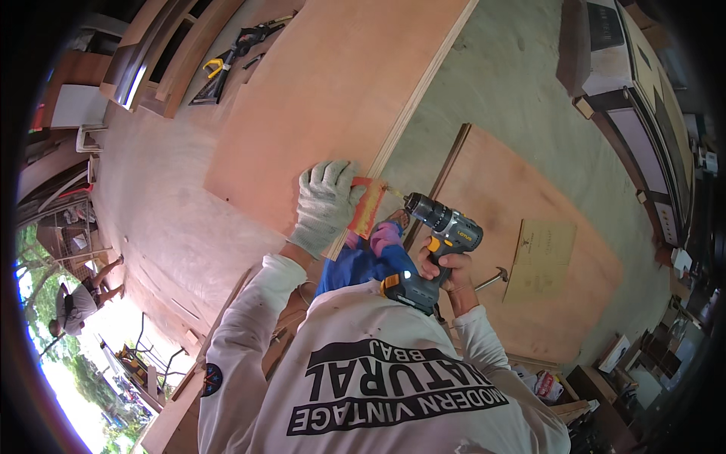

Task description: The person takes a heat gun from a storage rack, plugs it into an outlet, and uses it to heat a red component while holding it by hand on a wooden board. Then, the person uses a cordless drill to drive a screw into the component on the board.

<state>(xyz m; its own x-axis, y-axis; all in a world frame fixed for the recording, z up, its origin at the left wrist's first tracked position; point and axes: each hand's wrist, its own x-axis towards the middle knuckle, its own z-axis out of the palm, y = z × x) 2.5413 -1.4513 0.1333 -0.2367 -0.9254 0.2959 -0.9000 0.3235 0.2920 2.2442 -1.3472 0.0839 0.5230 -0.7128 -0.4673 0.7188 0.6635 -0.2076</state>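
My left hand (pixel 327 203), in a pale knitted glove, lies on the near end of a large wooden panel (pixel 333 91). Its thumb side grips a worn orange-red piece (pixel 368 208) against the panel's edge. My bare right hand (pixel 452 274) is wrapped round the handle of a cordless drill (pixel 446 225), black and grey with yellow parts. The drill lies level, its bit pointing left at the orange-red piece. Whether the bit touches the piece, I cannot make out.
A hammer (pixel 493 278) and a cardboard sheet (pixel 541 257) lie on a wooden board to the right. Near the panel's far left are tools with a yellow handle (pixel 215 66). Stacked cabinet parts (pixel 162 57) stand far left. A person (pixel 76 306) is outside at left.
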